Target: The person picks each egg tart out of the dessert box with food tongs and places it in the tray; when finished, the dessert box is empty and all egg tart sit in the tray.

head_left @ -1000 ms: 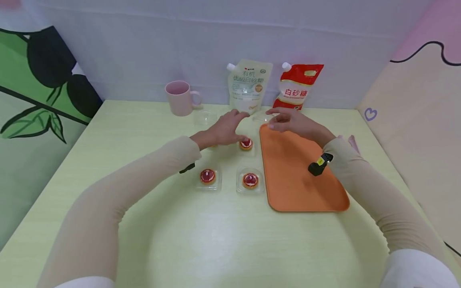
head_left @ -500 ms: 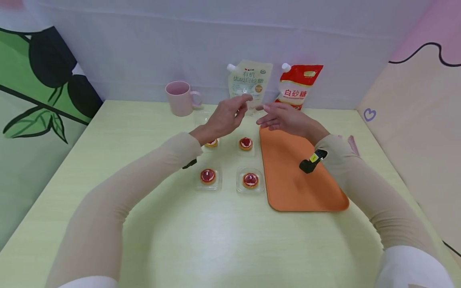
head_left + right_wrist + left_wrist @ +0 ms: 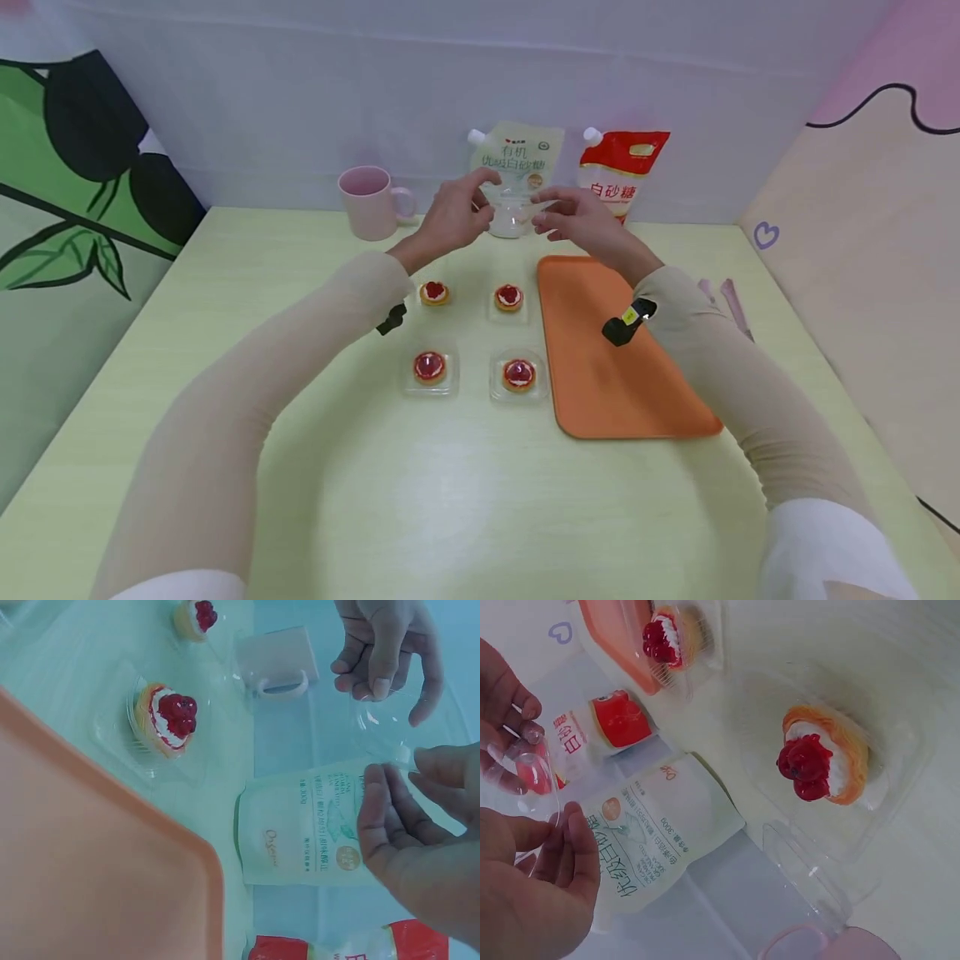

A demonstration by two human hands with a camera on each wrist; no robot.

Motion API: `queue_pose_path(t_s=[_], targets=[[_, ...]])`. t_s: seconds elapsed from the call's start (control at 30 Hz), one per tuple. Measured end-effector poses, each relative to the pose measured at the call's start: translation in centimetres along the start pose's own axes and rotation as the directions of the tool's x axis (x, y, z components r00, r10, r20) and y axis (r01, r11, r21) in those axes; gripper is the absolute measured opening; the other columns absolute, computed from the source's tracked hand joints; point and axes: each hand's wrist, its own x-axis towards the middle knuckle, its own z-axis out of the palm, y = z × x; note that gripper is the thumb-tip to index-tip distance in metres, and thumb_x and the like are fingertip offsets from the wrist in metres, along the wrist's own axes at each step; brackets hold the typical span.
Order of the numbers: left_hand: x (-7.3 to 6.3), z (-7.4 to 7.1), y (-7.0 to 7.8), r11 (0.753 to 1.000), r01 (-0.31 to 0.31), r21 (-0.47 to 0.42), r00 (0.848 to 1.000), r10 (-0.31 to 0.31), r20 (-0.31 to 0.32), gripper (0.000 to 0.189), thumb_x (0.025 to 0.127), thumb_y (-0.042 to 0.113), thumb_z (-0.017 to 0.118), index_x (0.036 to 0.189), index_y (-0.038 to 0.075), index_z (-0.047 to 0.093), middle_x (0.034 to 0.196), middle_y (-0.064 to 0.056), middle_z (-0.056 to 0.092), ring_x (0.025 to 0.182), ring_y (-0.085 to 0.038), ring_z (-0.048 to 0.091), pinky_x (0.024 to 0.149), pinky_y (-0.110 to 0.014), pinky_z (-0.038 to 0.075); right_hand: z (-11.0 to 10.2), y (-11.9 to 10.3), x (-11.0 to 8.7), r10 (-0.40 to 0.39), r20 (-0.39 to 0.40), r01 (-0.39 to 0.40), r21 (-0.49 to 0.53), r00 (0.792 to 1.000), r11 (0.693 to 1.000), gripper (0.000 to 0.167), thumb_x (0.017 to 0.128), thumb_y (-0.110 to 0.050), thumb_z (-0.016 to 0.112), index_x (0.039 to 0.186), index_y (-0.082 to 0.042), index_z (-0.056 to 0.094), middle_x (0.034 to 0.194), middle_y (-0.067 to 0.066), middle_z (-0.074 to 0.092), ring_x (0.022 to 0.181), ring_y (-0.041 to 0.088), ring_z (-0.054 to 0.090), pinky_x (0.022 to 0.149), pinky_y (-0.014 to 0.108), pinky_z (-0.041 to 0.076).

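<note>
My left hand (image 3: 452,215) and right hand (image 3: 585,223) pinch opposite sides of a clear domed plastic lid (image 3: 397,727), raised in front of the pale sugar pouch (image 3: 517,162). In the left wrist view, the left thumb and fingertips grip the lid's edge. Below the hands, a small red-fruit tart (image 3: 508,297) with white cream sits in a clear open container (image 3: 112,735). A similar tart (image 3: 434,293) lies to its left, with a clear lid part (image 3: 802,870) behind it. Nearer me are two more tarts, the left one (image 3: 429,367) and the right one (image 3: 519,374), in clear boxes.
An orange tray (image 3: 615,367) lies right of the tarts, under my right forearm. At the back stand a pink mug (image 3: 367,208) and a red sugar pouch (image 3: 622,171) against the cloth. Pink utensils (image 3: 735,304) lie beyond the tray's right side.
Both hands have risen and moved back toward the pale pouch. The clear lid, earlier low near the tray's back corner, is now held up between them. The back left tart has come into view.
</note>
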Motion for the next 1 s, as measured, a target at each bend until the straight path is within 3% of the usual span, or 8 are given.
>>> queue_pose_path(t_s=[0.23,0.37,0.53,0.7,0.87,1.0], targets=[[0.7,-0.1,-0.8,0.977,0.157,-0.143,0.986,-0.147,0.078,0.056,0.093,-0.001,0.055,0.147,0.009,0.044,0.091,-0.017,0.065,0.065,-0.015,0.065,0.07,-0.033,0.059,0.7,1.0,2.1,-0.006,-0.068,0.009,0.042,0.998,0.999,0.048,0.101,-0.017,0.058,0.147,-0.013,0.046,0.118,0.015,0.059,0.099,0.022,0.065,0.096,0.034,0.055],[1.0,0.3,-1.6,0.957,0.237,-0.165,0.967,-0.216,0.137,0.061,0.093,-0.002,0.058,0.151,0.009,0.04,0.092,-0.014,0.06,0.072,-0.021,0.069,0.08,-0.04,0.06,1.0,2.1,3.3,0.032,-0.07,-0.028,0.058,0.997,0.998,0.05,0.1,-0.015,0.058,0.148,-0.015,0.045,0.113,0.012,0.058,0.092,0.02,0.068,0.097,0.038,0.054],[1.4,1.0,-2.5,0.935,0.328,-0.136,0.927,-0.291,0.236,0.063,0.092,-0.002,0.064,0.15,0.004,0.041,0.093,-0.015,0.061,0.069,-0.019,0.068,0.087,-0.045,0.058,1.5,3.3,4.1,0.091,-0.05,-0.086,0.089,0.995,0.992,0.045,0.101,-0.012,0.057,0.145,-0.009,0.049,0.12,0.02,0.059,0.099,0.03,0.069,0.104,0.048,0.049],[1.7,1.6,-3.4,0.926,0.373,-0.057,0.895,-0.343,0.287,0.065,0.091,0.001,0.068,0.15,0.001,0.04,0.092,-0.015,0.065,0.057,-0.007,0.061,0.078,-0.033,0.06,2.0,4.1,4.9,0.149,-0.021,-0.147,0.076,0.989,0.986,0.044,0.101,-0.011,0.058,0.144,-0.007,0.051,0.125,0.024,0.059,0.112,0.04,0.064,0.103,0.045,0.05],[1.8,1.9,-4.3,0.914,0.405,0.03,0.855,-0.391,0.34,0.067,0.091,0.002,0.068,0.151,-0.001,0.037,0.098,-0.016,0.064,0.059,-0.008,0.06,0.075,-0.029,0.059,3.0,4.5,5.7,0.161,0.005,-0.161,0.011,0.987,0.987,0.043,0.099,-0.01,0.06,0.142,-0.007,0.054,0.123,0.019,0.06,0.111,0.038,0.065,0.099,0.04,0.053],[1.8,2.0,-5.1,0.907,0.414,0.071,0.839,-0.411,0.356,0.067,0.091,0.002,0.068,0.151,-0.002,0.037,0.11,-0.02,0.064,0.06,-0.008,0.061,0.071,-0.025,0.058,3.7,4.5,6.5,0.171,0.01,-0.17,-0.061,0.985,0.984,0.042,0.098,-0.011,0.061,0.14,-0.008,0.057,0.118,0.016,0.062,0.105,0.033,0.066,0.096,0.036,0.054]])
